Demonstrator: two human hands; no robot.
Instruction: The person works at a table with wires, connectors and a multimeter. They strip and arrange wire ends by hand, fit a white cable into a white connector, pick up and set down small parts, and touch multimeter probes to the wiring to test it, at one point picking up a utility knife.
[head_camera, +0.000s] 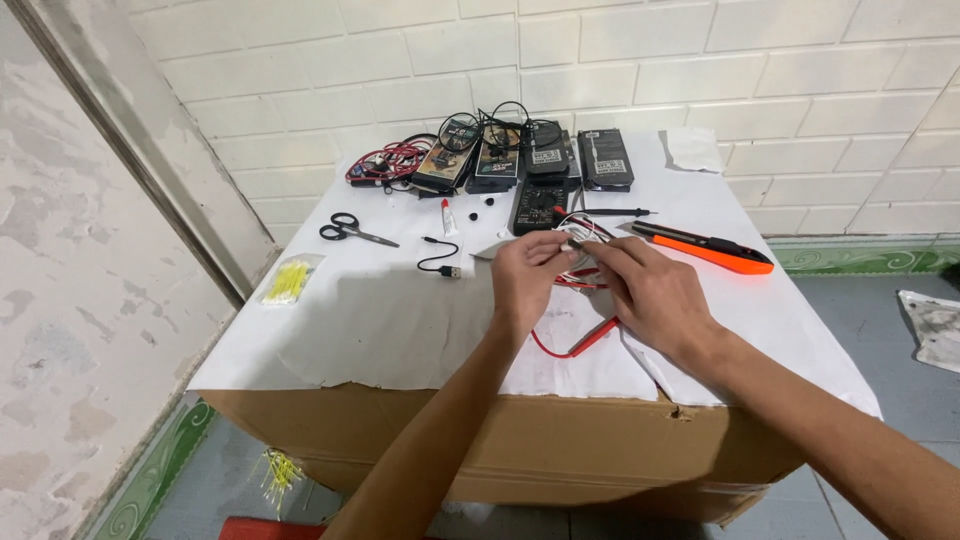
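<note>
My left hand (528, 272) and my right hand (650, 290) meet over the middle of a white-paper-covered cardboard box (400, 320). Both pinch a small white part (577, 243) with thin wires between the fingertips. A red test lead (575, 345) runs out from under my hands toward the box's front. Just behind my hands lies a black multimeter (538, 205), and its black probe (615, 212) lies to the right of it.
An orange and black tool (712, 249) lies at right. Black scissors (352, 231), a short black cable (443, 262) and a small glue tube (449, 217) lie at left. A bag of yellow pieces (288, 281) sits at the left edge. Dark boxes (520, 155) and tangled cables line the back.
</note>
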